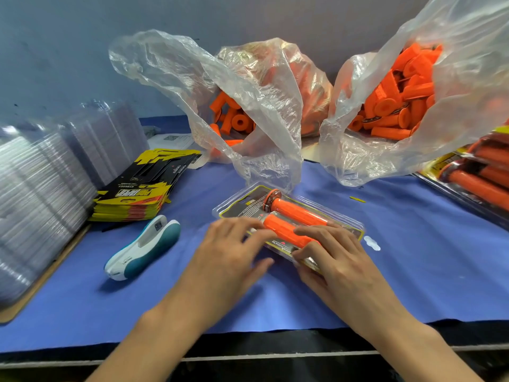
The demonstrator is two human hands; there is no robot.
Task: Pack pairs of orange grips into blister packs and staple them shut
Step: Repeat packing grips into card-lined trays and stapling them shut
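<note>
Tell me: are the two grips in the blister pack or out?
In. Both grips lie side by side inside the blister pack; the left hand and right hand rest on it. Pack snapped shut: cannot tell.

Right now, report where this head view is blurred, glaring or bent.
Head view: the clear tray stack at the left is smeared; the plastic bags catch pale glare; the table edge bows from the wide lens; the blister pack, left hand and right hand are fairly sharp; the stapler casts a soft shadow.
</note>
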